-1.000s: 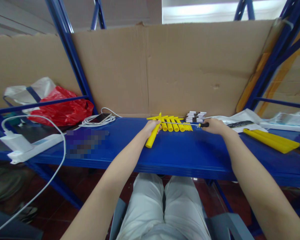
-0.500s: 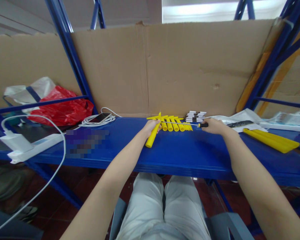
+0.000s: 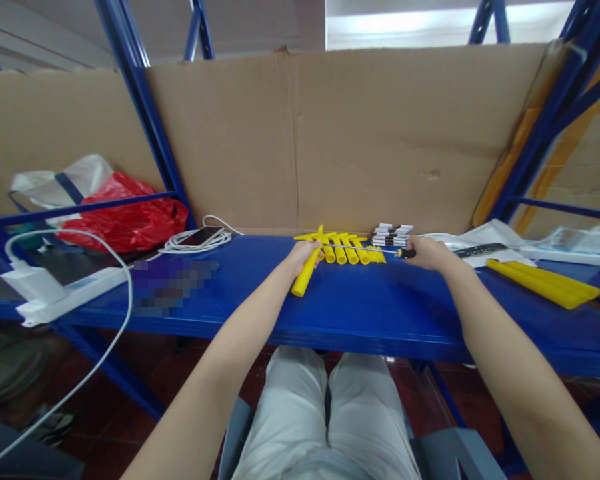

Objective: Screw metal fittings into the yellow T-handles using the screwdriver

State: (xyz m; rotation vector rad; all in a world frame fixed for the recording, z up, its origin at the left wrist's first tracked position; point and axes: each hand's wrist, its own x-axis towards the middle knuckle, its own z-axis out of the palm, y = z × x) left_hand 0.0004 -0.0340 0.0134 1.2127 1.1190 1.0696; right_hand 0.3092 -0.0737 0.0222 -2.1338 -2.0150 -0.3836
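Note:
My left hand (image 3: 303,255) is closed around a yellow plastic piece with a round tube-like handle (image 3: 304,279) and a narrow crosspiece at its far end. In my right hand (image 3: 425,252) is a screwdriver (image 3: 404,253) with a black and yellow handle. Its long metal shaft points left, and its tip reaches the yellow piece near my left fingers; the exact contact is too small to make out. Just behind the shaft, several similar yellow pieces (image 3: 353,255) lie in a row. A stack of small white and black items (image 3: 391,235) sits behind the screwdriver handle.
The blue table (image 3: 370,307) has a cardboard panel (image 3: 380,133) along its back. Yellow tubes (image 3: 543,283) lie at the right, near white packaging (image 3: 493,233). To the left are a phone (image 3: 203,237), coiled white cable, a power strip (image 3: 73,293) and a red bag (image 3: 130,213).
Both hands stay almost in place, still holding the yellow piece and the screwdriver. The whole view has shifted very slightly.

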